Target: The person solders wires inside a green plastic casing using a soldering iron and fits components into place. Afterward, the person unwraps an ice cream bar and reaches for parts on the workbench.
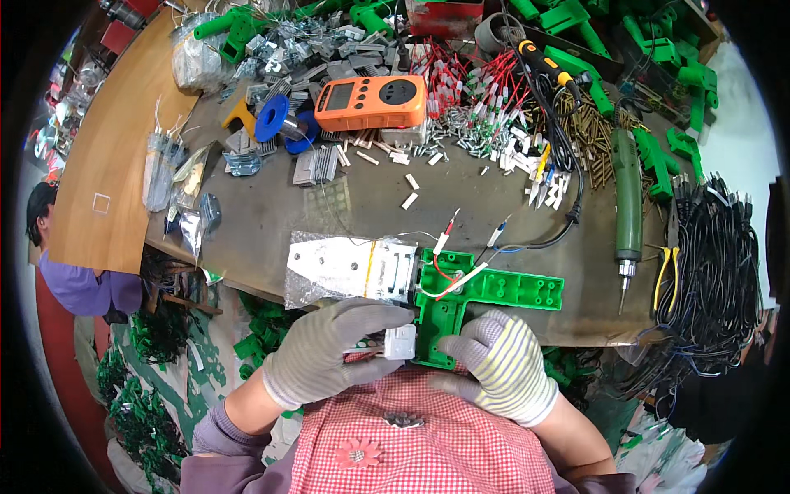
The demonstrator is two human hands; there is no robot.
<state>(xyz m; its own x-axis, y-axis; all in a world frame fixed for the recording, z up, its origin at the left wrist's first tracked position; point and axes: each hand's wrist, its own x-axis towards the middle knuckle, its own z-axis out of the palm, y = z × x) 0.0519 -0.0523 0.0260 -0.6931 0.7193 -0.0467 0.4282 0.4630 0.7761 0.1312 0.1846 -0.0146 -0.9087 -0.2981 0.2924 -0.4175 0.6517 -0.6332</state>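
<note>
My left hand (pixel 329 350), in a grey work glove, is closed with a small white block-shaped part (pixel 401 342) between thumb and fingers. That part sits against the left side of a green plastic tool housing half (pixel 510 286), which lies open side up at the table's front edge. My right hand (pixel 506 362), in a striped glove, has its fingers bent round the housing's lower right edge. A tapered silver metal plate (pixel 321 262) with a yellow band adjoins the housing, partly wrapped in clear bubble film. A red-and-white wire pair (pixel 448 286) runs over the housing.
Behind are an orange multimeter (pixel 370 103), a blue solder spool (pixel 271 119), and heaps of screws and white sleeves. A green electric screwdriver (pixel 628 198), yellow-handled pliers (pixel 666 280) and bundled black cords (pixel 716 272) lie right. Another person (pixel 78 272) sits far left.
</note>
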